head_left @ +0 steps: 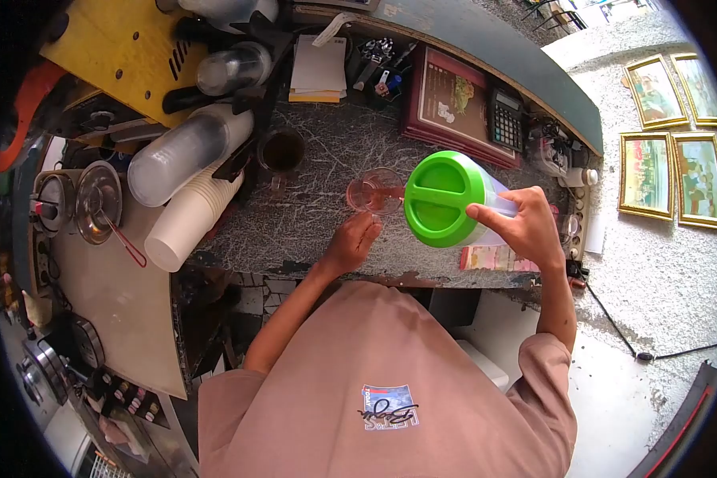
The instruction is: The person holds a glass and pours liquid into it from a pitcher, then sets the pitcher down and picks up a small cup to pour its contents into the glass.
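Observation:
My right hand (522, 227) is wrapped round the handle of a clear plastic pitcher (490, 195) with a bright green lid (438, 199). The pitcher is tilted to the left, and a reddish drink runs from its spout into a clear glass mug (362, 193). Some of that drink is in the mug, which stands on the dark scratched counter. My left hand (352, 243) is closed at the near side of the mug, where its handle appears to be; the fingers hide the grip.
Left of the mug stands another glass mug (283, 150) with dark liquid. Stacked paper cups (187, 223) and plastic cups (179, 155) lie farther left. Dark red menus (462, 103), a calculator (505, 119) and a notepad (319, 68) lie along the back. A patterned packet (498, 257) lies below the pitcher.

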Motion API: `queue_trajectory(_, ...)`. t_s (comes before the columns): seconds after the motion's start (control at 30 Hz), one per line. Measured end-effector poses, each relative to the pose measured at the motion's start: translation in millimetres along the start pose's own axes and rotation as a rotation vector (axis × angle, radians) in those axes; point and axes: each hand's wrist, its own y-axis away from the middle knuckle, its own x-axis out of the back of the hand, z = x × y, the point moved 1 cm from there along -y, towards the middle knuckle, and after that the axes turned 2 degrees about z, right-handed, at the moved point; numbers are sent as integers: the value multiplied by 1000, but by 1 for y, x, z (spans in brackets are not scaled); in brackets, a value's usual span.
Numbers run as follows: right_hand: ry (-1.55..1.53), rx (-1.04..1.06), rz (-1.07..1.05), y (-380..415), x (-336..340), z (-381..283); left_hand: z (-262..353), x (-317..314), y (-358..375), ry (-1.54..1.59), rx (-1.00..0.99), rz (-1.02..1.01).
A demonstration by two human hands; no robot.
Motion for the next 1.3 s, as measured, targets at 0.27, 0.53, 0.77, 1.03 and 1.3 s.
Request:
queue_trajectory(0.27, -29, 29, 13, -1, 1, -1, 0, 1, 0, -13, -15, -3)
queue_trajectory(0.53, -42, 41, 10, -1, 1, -2, -3, 0, 0, -19, 2, -16)
queue_trajectory(0.77, -8, 28, -24, -1, 7, -8, 4, 1, -2, -2, -17, 4)
queue_trajectory(1.03, -15, 16, -57, -2, 9, -13, 1, 0, -2, -7, -25, 0)
queue_trajectory(1.3, -34, 44, -28, -1, 8, -12, 3, 2, -2, -13, -12, -12)
